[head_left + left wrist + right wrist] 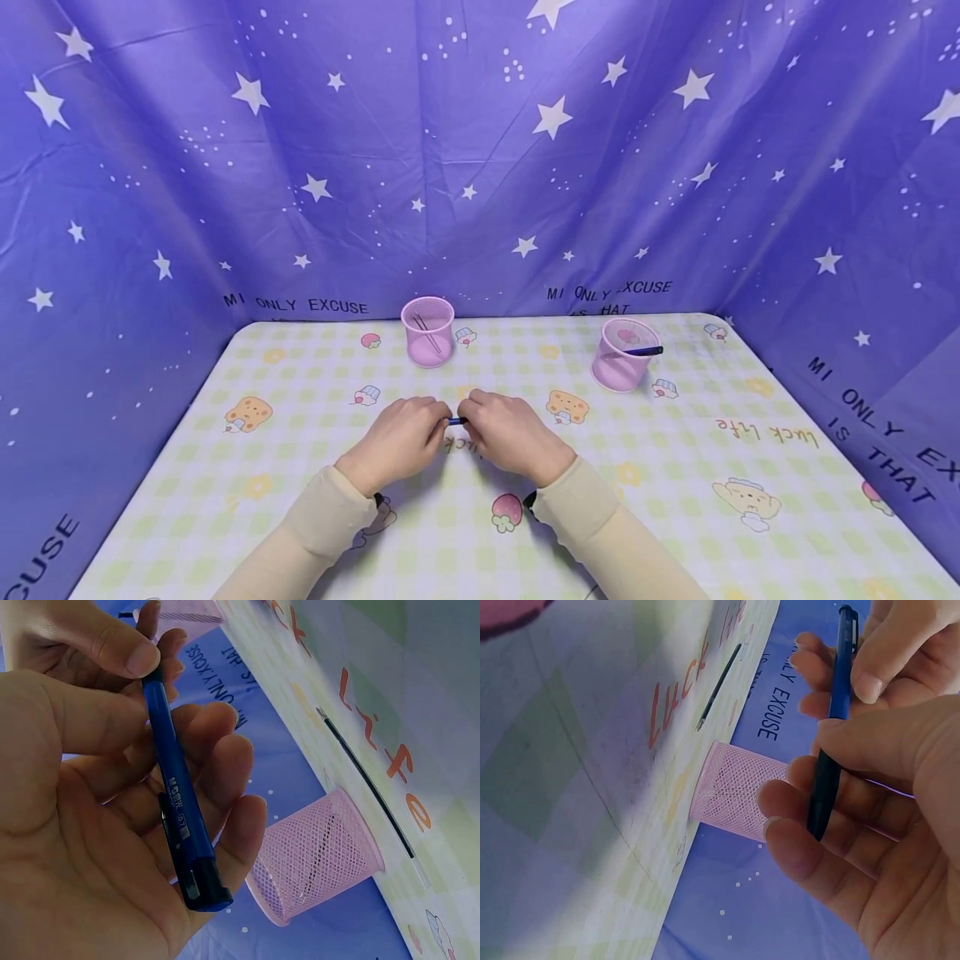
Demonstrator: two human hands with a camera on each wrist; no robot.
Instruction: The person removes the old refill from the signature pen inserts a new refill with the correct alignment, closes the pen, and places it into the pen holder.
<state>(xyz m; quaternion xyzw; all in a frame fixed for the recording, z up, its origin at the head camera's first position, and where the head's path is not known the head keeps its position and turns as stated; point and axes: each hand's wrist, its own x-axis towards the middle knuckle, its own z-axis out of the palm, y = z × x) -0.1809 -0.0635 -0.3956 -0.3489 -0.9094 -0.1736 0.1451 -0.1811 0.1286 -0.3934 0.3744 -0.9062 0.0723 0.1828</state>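
A blue click pen (455, 421) spans the gap between my two hands above the table. My left hand (401, 437) grips the barrel by the end with the clip and push button, as the left wrist view shows of the pen (172, 765). At the other end, my right hand (516, 429) pinches the dark grip section between thumb and fingers; the pen (841, 682) points tip-down past them in the right wrist view. A loose pen refill (367, 784) with a dark tube lies on the tablecloth beyond the hands, hidden behind them in the head view.
Toward the back stands a pink mesh pen cup (428, 337) with thin refills leaning inside. Another pink mesh cup (618, 367) at the back right holds a dark blue pen (645, 351). A purple starry curtain (480, 167) surrounds the checked tablecloth (300, 375).
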